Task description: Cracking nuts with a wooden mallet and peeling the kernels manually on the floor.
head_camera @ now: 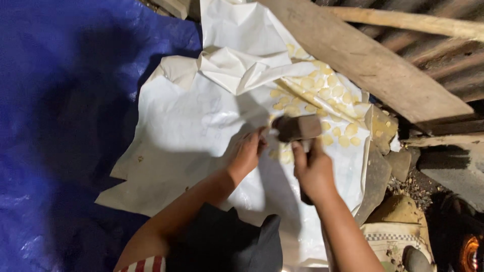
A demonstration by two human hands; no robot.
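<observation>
The right hand [313,168] is clenched around the handle of a mallet [296,128], whose dark blocky head hangs over the white plastic sheet [186,126] near its right edge. The left hand [247,151] rests on the sheet just beside the mallet head, fingers curled down against the plastic; whether it pinches anything there cannot be made out. Pale yellow flattened discs [327,95] lie in rows under a clear layer toward the sheet's upper right corner, just beyond the mallet. The sheet is crumpled along its top edge and lies on a blue tarp [60,126]. A wooden plank [368,60] slants above the right edge, and flat stones [398,163] sit beside it.
</observation>
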